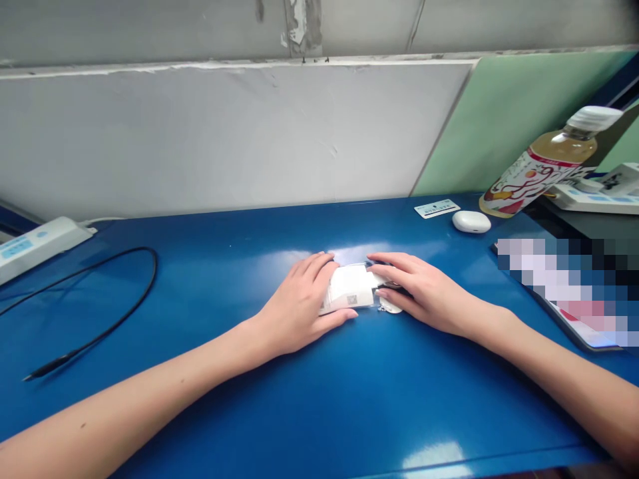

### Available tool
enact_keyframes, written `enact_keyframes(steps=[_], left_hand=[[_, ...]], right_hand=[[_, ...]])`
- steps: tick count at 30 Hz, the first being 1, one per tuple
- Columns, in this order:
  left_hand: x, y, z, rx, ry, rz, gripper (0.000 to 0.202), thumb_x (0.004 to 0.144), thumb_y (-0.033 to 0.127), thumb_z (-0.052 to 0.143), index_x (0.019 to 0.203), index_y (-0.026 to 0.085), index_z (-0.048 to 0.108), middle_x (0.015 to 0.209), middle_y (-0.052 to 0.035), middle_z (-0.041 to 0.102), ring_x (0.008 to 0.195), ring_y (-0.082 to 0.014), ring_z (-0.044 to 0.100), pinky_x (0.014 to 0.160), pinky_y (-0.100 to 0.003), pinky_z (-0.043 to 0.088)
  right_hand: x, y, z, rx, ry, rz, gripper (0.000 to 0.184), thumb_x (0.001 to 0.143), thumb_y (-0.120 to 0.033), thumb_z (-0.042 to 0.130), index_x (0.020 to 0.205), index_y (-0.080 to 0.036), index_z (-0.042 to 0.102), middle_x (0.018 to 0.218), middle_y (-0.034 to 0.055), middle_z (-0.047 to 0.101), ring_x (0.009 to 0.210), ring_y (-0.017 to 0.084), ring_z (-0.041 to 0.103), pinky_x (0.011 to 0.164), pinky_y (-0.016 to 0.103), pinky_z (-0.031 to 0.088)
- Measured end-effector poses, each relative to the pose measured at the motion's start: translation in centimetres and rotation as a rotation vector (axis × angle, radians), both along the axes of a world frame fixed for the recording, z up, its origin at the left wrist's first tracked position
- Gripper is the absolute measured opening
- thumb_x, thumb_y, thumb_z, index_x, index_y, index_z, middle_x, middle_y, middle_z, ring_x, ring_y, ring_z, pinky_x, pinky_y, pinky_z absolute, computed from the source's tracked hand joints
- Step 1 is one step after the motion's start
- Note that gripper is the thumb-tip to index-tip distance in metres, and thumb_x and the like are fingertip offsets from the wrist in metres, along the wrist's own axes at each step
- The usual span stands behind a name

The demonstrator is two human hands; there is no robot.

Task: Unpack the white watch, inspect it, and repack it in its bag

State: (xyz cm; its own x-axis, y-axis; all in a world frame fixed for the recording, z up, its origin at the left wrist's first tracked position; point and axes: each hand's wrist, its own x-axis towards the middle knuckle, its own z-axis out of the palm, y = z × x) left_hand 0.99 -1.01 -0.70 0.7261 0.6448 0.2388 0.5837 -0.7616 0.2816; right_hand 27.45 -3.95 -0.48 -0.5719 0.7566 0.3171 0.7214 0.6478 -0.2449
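Observation:
A small white packet (352, 286) with a printed square code and a clear plastic edge lies on the blue table. My left hand (304, 299) grips its left end, fingers along the far side and thumb along the near side. At the packet's right end is my right hand (424, 289), its thumb and fingers closed around a small whitish piece with something dark, mostly hidden. Below that thumb, a round white piece (391, 305) shows on the table, partly covered by the hand.
A black cable (150, 279) curves across the left, near a white power strip (44, 246). At the back right are a card (436, 209), a white earbud case (472, 222) and a tilted drink bottle (542, 169). A blurred-out screen device (564, 299) lies at right. The wall (224, 140) bounds the back.

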Motion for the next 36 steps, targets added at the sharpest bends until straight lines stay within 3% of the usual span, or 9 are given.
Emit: enact_keyframes(steps=[3, 7, 13, 17, 22, 26, 31, 34, 36], left_hand=[[0.0, -0.1, 0.0, 0.004, -0.005, 0.009, 0.062, 0.094, 0.054, 0.058, 0.134, 0.009, 0.049, 0.143, -0.0254, 0.051, 0.136, -0.0393, 0.046, 0.111, -0.058, 0.04], [0.0, -0.1, 0.2, -0.007, -0.02, 0.02, 0.055, 0.094, 0.053, 0.057, 0.13, 0.011, 0.053, 0.141, -0.0233, 0.054, 0.133, -0.0387, 0.048, 0.11, -0.057, 0.041], [0.1, -0.1, 0.4, -0.018, -0.003, 0.018, 0.06, 0.095, 0.053, 0.055, 0.133, 0.007, 0.052, 0.142, -0.0236, 0.053, 0.135, -0.0391, 0.045, 0.112, -0.056, 0.04], [0.1, -0.1, 0.3, -0.037, 0.009, 0.05, 0.068, 0.092, 0.054, 0.056, 0.14, 0.007, 0.047, 0.146, -0.0244, 0.049, 0.139, -0.0412, 0.04, 0.113, -0.059, 0.037], [0.1, -0.2, 0.8, -0.099, -0.085, 0.103, 0.08, 0.09, 0.054, 0.058, 0.151, 0.01, 0.03, 0.156, -0.0267, 0.033, 0.145, -0.0412, 0.033, 0.113, -0.06, 0.037], [0.1, -0.1, 1.6, -0.001, -0.296, 0.144, 0.068, 0.096, 0.041, 0.052, 0.152, 0.016, 0.023, 0.16, -0.0222, 0.025, 0.149, -0.0358, 0.026, 0.116, -0.057, 0.034], [0.3, -0.5, 3.0, 0.23, -0.429, 0.057, 0.055, 0.092, 0.035, 0.057, 0.141, 0.015, 0.041, 0.15, -0.0204, 0.044, 0.144, -0.0353, 0.036, 0.116, -0.054, 0.034], [0.5, -0.9, 3.6, 0.25, -0.388, -0.028, 0.043, 0.092, 0.029, 0.06, 0.131, 0.015, 0.051, 0.131, -0.015, 0.063, 0.139, -0.0327, 0.045, 0.116, -0.052, 0.034], [0.6, -1.3, 3.9, 0.233, -0.4, -0.037, 0.033, 0.095, 0.022, 0.056, 0.127, 0.016, 0.054, 0.12, -0.0108, 0.069, 0.135, -0.0294, 0.05, 0.116, -0.051, 0.035]], right_hand=[[0.0, 0.1, 0.1, -0.014, 0.006, -0.01, 0.028, 0.101, -0.027, 0.047, 0.12, -0.014, 0.062, 0.137, 0.0201, 0.061, 0.12, 0.03, 0.062, 0.098, 0.046, 0.054], [1.4, 0.7, 1.0, -0.01, 0.007, -0.091, 0.028, 0.102, -0.028, 0.043, 0.118, -0.014, 0.061, 0.117, 0.0176, 0.071, 0.105, 0.029, 0.069, 0.09, 0.044, 0.057], [3.6, 1.6, 3.0, 0.189, 0.124, -0.305, 0.027, 0.101, -0.028, 0.045, 0.118, -0.019, 0.064, 0.116, 0.014, 0.071, 0.106, 0.031, 0.067, 0.089, 0.047, 0.054], [3.8, 1.6, 3.2, 0.295, 0.178, -0.391, 0.026, 0.1, -0.029, 0.048, 0.119, -0.021, 0.064, 0.11, 0.013, 0.071, 0.101, 0.031, 0.067, 0.086, 0.047, 0.054], [2.8, 1.4, 2.5, 0.291, 0.201, -0.334, 0.029, 0.099, -0.027, 0.049, 0.126, -0.025, 0.062, 0.113, 0.0129, 0.07, 0.104, 0.033, 0.065, 0.088, 0.051, 0.054], [1.7, 0.4, 2.1, 0.243, 0.168, -0.244, 0.033, 0.1, -0.024, 0.046, 0.131, -0.026, 0.058, 0.116, 0.0127, 0.068, 0.107, 0.032, 0.064, 0.091, 0.051, 0.054], [-0.1, -1.1, 2.6, 0.229, 0.171, -0.094, 0.035, 0.1, -0.019, 0.048, 0.133, -0.024, 0.056, 0.12, 0.0131, 0.065, 0.1, 0.026, 0.066, 0.087, 0.043, 0.056], [-1.2, -1.5, 4.3, 0.254, 0.304, -0.057, 0.029, 0.097, -0.022, 0.054, 0.125, -0.027, 0.062, 0.125, 0.0116, 0.063, 0.096, 0.023, 0.068, 0.083, 0.04, 0.058], [-2.1, -1.4, 5.9, 0.307, 0.453, -0.125, 0.019, 0.091, -0.029, 0.066, 0.11, -0.028, 0.067, 0.11, 0.0082, 0.068, 0.093, 0.024, 0.068, 0.08, 0.04, 0.058]])
